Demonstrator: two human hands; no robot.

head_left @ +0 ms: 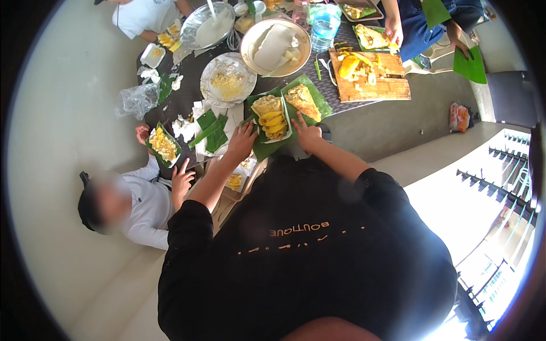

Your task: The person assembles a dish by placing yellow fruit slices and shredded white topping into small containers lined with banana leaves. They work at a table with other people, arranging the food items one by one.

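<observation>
A white tray (261, 132) stands on a banana leaf (261, 151) at the near table edge, filled with yellow sliced fruit, likely mango (273, 123), and a pale crumb-topped piece (266, 104). My left hand (243, 142) rests at the tray's left side on the leaf, fingers stretched out. On the other side, my right hand (307, 135) touches the leaf beside the tray, fingers extended. Just beyond it, a flat yellow-white crumb-topped piece (302, 102) lies on another leaf (319, 98). Neither hand shows anything gripped; the fingertips are small in view.
Behind stand a crumb-strewn plate (207, 85), a large bowl (248, 50), a metal bowl (190, 35) and a blue-tinted water container (325, 33). A cutting board (392, 88) with fruit lies right. At left, a person (145, 199) is beside a filled leaf-lined tray (164, 146).
</observation>
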